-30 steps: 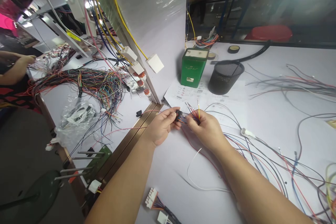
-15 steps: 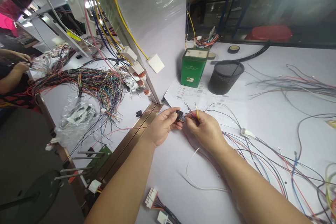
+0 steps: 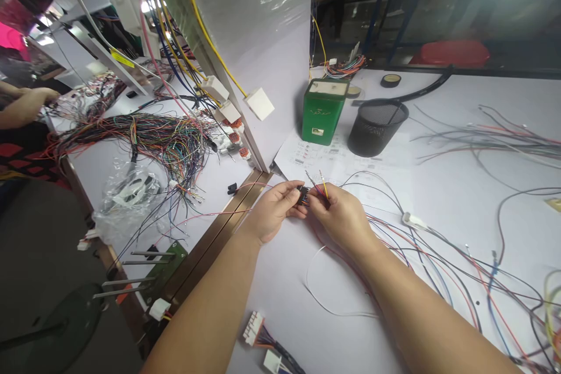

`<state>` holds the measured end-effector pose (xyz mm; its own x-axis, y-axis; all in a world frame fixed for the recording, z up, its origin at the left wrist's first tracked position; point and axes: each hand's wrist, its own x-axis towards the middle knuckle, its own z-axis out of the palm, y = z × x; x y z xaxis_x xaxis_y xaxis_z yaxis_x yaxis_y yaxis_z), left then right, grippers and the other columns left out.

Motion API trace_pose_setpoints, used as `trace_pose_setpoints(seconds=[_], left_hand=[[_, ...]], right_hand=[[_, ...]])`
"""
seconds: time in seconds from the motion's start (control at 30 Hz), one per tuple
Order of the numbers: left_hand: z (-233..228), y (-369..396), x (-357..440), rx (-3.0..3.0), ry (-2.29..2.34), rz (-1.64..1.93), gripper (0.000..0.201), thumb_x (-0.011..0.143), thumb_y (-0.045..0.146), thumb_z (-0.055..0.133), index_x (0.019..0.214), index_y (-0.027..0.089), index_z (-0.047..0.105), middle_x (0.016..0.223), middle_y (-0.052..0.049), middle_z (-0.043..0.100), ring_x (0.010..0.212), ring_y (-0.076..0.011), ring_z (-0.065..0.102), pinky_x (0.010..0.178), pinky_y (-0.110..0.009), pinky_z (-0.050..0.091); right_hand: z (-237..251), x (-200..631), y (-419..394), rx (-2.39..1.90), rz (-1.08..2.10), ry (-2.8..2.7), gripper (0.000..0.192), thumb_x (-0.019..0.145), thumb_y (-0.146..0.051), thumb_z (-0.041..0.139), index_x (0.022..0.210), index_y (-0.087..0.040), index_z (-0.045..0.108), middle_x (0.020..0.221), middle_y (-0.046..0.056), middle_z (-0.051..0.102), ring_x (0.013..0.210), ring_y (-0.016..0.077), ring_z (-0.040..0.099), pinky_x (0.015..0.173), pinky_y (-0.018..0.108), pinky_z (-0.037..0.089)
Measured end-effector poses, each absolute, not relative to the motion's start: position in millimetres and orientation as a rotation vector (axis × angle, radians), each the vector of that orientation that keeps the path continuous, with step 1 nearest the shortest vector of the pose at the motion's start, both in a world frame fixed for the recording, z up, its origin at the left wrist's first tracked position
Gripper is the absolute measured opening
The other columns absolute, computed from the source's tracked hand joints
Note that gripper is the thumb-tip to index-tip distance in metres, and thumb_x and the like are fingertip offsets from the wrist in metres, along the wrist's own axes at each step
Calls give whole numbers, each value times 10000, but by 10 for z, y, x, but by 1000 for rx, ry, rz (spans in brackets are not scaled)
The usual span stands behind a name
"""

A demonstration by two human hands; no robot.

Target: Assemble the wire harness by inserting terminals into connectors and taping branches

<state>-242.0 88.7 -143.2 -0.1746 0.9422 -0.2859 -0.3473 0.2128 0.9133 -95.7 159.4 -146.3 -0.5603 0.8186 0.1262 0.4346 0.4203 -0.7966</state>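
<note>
My left hand [image 3: 277,205] is closed on a small black connector [image 3: 302,194], held between thumb and fingers above the white table. Close against its right side, my right hand [image 3: 337,210] pinches several thin wires [image 3: 323,182], whose metal-tipped ends stick up past the fingers, one of them yellow. Some wires enter the connector on the side facing my right hand; fingertips hide exactly where. From beneath my right hand, more wires trail right across the table to a white connector [image 3: 412,221].
Beyond my hands stand a green tin [image 3: 323,114] and a black mesh cup [image 3: 377,128] on a printed sheet [image 3: 289,158]. White multi-pin connector [image 3: 253,328] lies in front. Left, past a metal rail [image 3: 219,228], are a wire heap [image 3: 144,140] and another person's arm [image 3: 21,108].
My right hand has shifted slightly left, nearer the connector, and the upright wire ends moved with it. My left hand stays nearly in place. The other person's arm at left has moved.
</note>
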Motion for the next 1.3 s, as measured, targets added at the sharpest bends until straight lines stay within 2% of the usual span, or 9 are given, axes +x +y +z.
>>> trace_pose_setpoints(seconds=[0.17,0.3,0.53,0.7,0.9,1.17,1.3], left_hand=[[-1420,922,-2370,615,1296,1401,345,817,290,641,1123,151,560,792,-7,579,638,-92,594,563,-211,479],[-1412,927,-2350,649,1348,1436,322,812,299,633,1105,187,562,767,16,550,604,-90,585,495,-197,434],[-1450,915,-2364,707,1366,1400,182,839,282,570,961,161,632,645,1,589,568,-94,554,522,-209,427],[-1458,915,-2368,713,1354,1408,196,825,319,603,940,162,629,641,3,598,565,-98,552,524,-215,431],[-1461,908,-2373,734,1368,1384,209,824,319,615,967,166,625,620,5,611,543,-91,551,530,-208,421],[-1452,906,-2376,731,1360,1382,194,821,305,619,961,170,627,608,7,617,533,-89,551,531,-208,422],[-1430,904,-2373,714,1340,1388,183,823,291,614,952,161,628,616,5,611,554,-92,559,535,-209,431]], right_hand=[[-1409,-931,1624,-1036,1192,-2083,223,894,-402,427,840,-216,537,651,-21,554,587,136,483,567,253,362],[-1416,-924,1644,-1047,1211,-2061,252,905,-429,417,868,-216,547,642,-28,534,590,138,473,573,259,362],[-1401,-917,1655,-1101,1286,-2008,281,856,-458,491,763,-212,589,626,-28,549,578,129,474,563,253,359],[-1399,-908,1663,-1062,1313,-2011,312,869,-465,469,798,-210,634,673,-12,593,632,144,514,602,262,382],[-1409,-894,1677,-1052,1361,-2012,305,899,-460,432,891,-219,619,728,-11,610,691,154,535,641,268,396],[-1470,-891,1719,-1015,1480,-1927,279,933,-452,395,961,-235,568,692,-33,581,643,130,512,644,264,397],[-1476,-875,1720,-987,1633,-1818,296,927,-482,403,946,-231,558,709,-31,590,568,111,474,578,251,386]])
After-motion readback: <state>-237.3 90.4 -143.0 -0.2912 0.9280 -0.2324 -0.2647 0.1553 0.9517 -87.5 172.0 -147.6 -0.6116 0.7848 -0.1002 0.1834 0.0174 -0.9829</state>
